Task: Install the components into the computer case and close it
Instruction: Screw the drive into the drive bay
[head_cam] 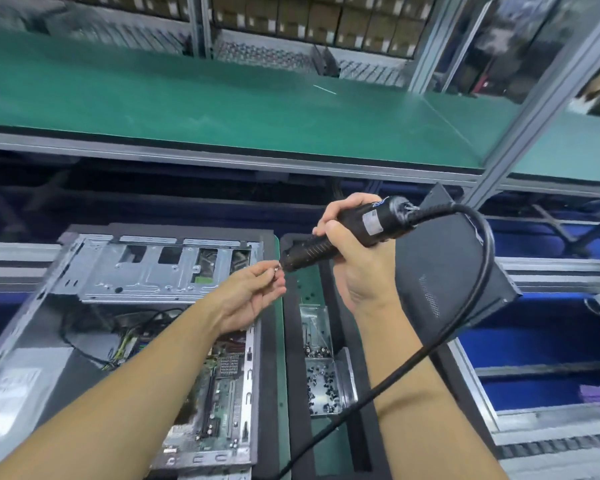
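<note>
just over the right edge of the open computer case (66,268), my remote feed shows the left hand (250,292) palm-up. its thumb and forefinger pinch a small silver screw (276,270) and its other fingers are loosely curled. the right hand (361,268), further right of the case, is wrapped tight round a black electric screwdriver (374,220) whose tip points left, right at the screw. i cannot tell whether the screw is seated on the bit. a black cable (478,271) loops from the tool's rear and trails down toward the near right corner of the case. the case lies on its side on the desk (280,393), with a bare metal drive cage (153,271) at its far end and a green motherboard (222,389) along its near right. right of the case sits a metal tray (350,368) of dark screws. beyond that, behind the right hand, a black side panel (440,278) stands tilted. a green-topped shelf (222,105) runs above and behind the case.
</note>
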